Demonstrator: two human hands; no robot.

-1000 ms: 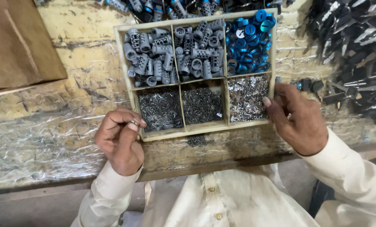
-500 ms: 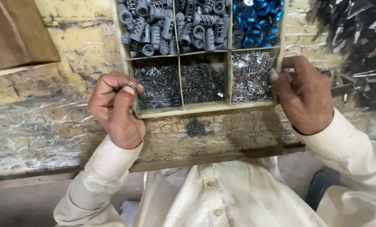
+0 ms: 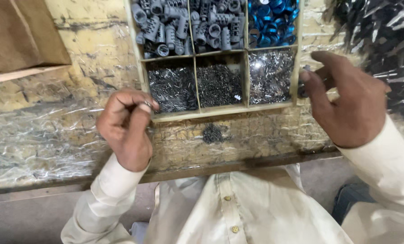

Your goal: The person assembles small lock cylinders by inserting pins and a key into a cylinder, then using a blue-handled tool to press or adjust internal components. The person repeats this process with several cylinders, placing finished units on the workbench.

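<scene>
hands sit at either end of the near rim of a wooden compartment tray point(image 3: 220, 110) on the plastic-covered worktop point(image 3: 52, 135). left hand point(image 3: 125, 129) is curled loosely, thumb and forefinger pinched on a small shiny metal piece point(image 3: 146, 104) right at the tray's near left corner. right hand point(image 3: 346, 99) hovers at the tray's right wall, fingers bent, with a small dark part point(image 3: 303, 90) caught between thumb and fingers; what kind of part it is cannot be told.

just beyond the left hand lies a compartment of thin dark pins point(image 3: 172, 88); next to it, between the hands, a compartment of finer dark bits point(image 3: 220, 83); just left of the right hand, a compartment of bright silvery pieces point(image 3: 269, 74). farther off, the back row holds grey ribbed cylinders point(image 3: 188, 25) and blue rings point(image 3: 272, 20). between the hands, on the worktop just outside the tray, sits a little heap of dark bits point(image 3: 212, 133). beyond the right hand, a pile of dark metal strips point(image 3: 382, 36). up past the left hand, a brown cardboard sheet point(image 3: 16, 36).
</scene>
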